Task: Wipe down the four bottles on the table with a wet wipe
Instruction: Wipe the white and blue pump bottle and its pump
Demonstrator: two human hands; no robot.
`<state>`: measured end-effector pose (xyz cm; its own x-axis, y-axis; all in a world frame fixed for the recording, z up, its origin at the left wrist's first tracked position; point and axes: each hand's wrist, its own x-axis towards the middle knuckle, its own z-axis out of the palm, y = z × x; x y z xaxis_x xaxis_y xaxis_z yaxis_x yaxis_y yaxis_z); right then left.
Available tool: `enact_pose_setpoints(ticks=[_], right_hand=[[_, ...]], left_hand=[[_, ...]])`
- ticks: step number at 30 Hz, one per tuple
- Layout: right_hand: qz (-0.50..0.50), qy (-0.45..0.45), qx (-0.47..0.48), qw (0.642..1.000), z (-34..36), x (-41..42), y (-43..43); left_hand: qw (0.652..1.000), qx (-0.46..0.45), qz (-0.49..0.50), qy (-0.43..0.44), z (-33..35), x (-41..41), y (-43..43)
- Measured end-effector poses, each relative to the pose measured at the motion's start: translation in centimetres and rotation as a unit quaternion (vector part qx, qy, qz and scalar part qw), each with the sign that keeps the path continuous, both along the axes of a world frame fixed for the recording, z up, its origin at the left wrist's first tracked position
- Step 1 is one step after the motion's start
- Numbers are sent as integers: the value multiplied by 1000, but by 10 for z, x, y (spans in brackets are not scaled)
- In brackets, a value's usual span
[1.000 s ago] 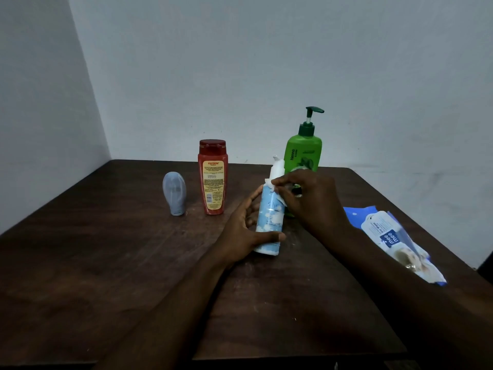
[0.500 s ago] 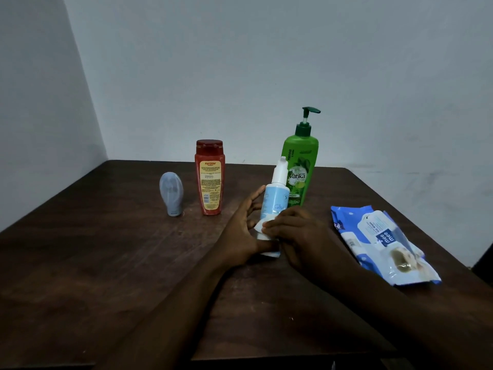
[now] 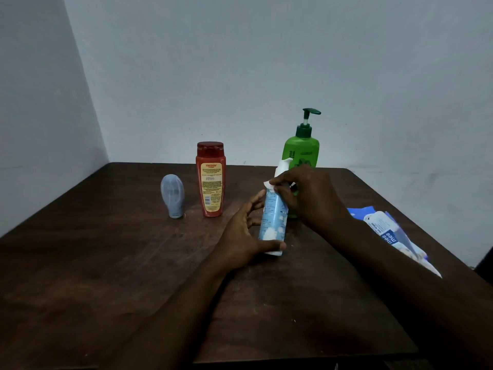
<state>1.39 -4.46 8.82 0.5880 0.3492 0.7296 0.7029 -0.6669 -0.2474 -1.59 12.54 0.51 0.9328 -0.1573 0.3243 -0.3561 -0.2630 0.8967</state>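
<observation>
Progress: left grip (image 3: 245, 241) holds blue bottle (image 3: 273, 220), right grip (image 3: 306, 198) pinches wet wipe (image 3: 267, 184) at its neck (red bottle (image 3: 210, 182), grey bottle (image 3: 172, 194), green bottle (image 3: 304, 153) may remain).

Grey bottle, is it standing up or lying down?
Standing up. The grey bottle rests on its narrow cap end on the table, wide end up.

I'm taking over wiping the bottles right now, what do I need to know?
The left grip holds the blue bottle near its base. The right grip presses the wet wipe against its neck. The red bottle, grey bottle and green pump bottle stand behind on the table; the wipes pack lies right. Done: blue bottle underway. Left: finish it; whether the others were wiped doesn't show.
</observation>
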Motion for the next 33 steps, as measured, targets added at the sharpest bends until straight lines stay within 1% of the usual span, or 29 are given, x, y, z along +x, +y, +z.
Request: enact_pose_setpoints(ticks=[4, 7, 13, 16, 21, 24, 28, 33], right_hand=[[3, -5, 4, 1000, -5, 0, 0], [6, 4, 3, 1000, -10, -2, -2], [51, -15, -76, 996, -39, -33, -5], [80, -1, -103, 991, -47, -46, -9], [84, 7, -90, 992, -46, -46, -15], [90, 4, -100, 991, -44, -43, -13], [95, 11, -93, 991, -42, -41, -9], [72, -6, -91, 993, -39, -37, -9]], left_hand=[[1000, 1, 6, 13, 2, -1, 0], [999, -9, 3, 48, 1, 0, -1], [994, -55, -15, 89, 3, -2, -5], [990, -88, -31, 104, 1, -1, -5], [985, -111, -55, 117, -2, -1, -4], [984, -126, -46, 119, -3, 0, -4], [987, -112, -39, 112, -1, -1, -3], [992, -66, -25, 101, -2, -1, -3]])
